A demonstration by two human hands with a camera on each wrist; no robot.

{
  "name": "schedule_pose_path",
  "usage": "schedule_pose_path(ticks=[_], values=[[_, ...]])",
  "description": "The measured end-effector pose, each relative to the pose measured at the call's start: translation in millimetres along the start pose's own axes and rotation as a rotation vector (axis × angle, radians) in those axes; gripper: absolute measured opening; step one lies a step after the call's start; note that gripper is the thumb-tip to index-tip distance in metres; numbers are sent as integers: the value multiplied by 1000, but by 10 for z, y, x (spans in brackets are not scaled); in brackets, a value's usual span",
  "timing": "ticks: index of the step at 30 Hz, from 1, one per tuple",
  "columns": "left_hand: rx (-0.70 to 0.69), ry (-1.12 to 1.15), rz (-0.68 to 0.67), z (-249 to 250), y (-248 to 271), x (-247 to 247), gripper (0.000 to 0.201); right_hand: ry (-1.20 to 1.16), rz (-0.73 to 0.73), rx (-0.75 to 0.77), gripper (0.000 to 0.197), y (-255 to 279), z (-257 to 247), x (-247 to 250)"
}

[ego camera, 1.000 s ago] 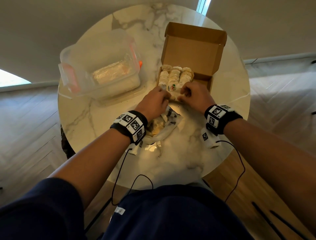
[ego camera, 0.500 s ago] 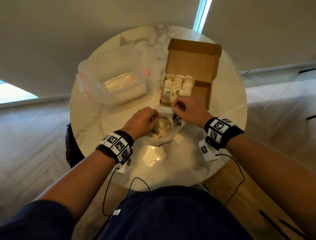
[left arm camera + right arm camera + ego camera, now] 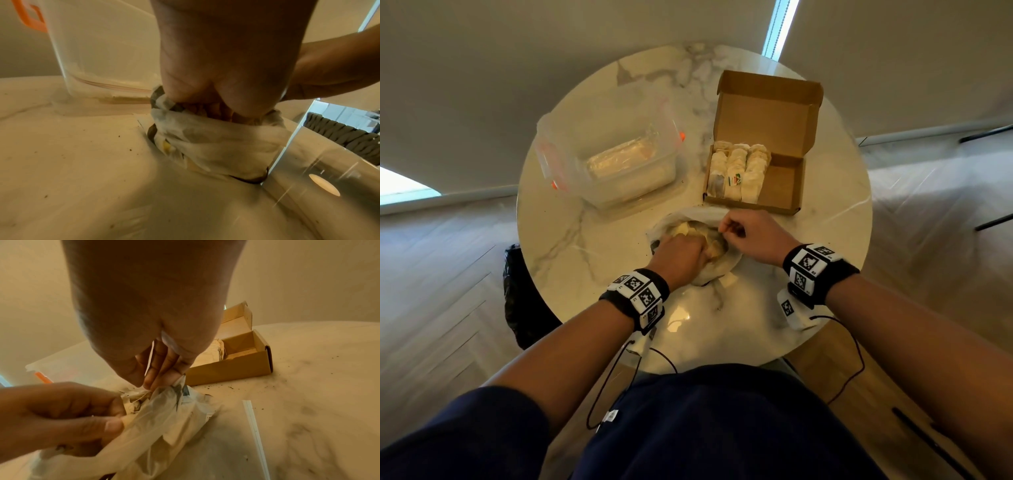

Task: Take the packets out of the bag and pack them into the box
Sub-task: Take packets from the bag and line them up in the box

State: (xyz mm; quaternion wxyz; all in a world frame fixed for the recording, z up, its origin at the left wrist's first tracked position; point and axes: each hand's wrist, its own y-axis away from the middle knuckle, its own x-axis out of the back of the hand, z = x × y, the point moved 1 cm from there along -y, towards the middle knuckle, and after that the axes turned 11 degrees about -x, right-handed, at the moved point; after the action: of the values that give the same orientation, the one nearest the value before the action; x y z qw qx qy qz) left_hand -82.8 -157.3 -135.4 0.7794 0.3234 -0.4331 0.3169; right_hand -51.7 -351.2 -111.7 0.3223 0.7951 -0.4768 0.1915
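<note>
Both hands have come back from the box (image 3: 756, 171) to the bag (image 3: 690, 222) near the table's (image 3: 571, 233) front edge. The left hand (image 3: 679, 257) reaches inside, curled on packets (image 3: 131, 404); the right hand (image 3: 751, 234) pinches the rim. They look light and tear easily; hold the paper, not the string.

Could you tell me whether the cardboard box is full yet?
Not full: the box holds three rows of packets on its left; its right part is bare.

both hands off box (image 3: 755, 178), left hand (image 3: 681, 255) seemingly inside bag (image 3: 698, 219)
</note>
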Motion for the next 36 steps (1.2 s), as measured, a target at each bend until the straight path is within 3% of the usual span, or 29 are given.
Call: schedule_pose_path(ticks=[7,14,19,23,30,34,36], values=[[-173,145,90,-136,27,339,11,104,-139,66,49,-101,-124,-29],[-19,325,175,-162,45,458,30,159,-142,17,9,-163,-190,-48],[9,361,183,-157,78,439,28,139,-154,15,9,-175,-142,-31],[6,401,215,-115,82,480,24,191,-153,54,21,-156,-175,-48],[-1,185,1,-192,107,307,19,88,-99,34,16,-152,-152,66],[57,137,87,-124,103,220,59,71,-106,11,14,-125,-136,100],[70,98,92,-93,92,181,62,65,-109,2,14,-107,-130,100]])
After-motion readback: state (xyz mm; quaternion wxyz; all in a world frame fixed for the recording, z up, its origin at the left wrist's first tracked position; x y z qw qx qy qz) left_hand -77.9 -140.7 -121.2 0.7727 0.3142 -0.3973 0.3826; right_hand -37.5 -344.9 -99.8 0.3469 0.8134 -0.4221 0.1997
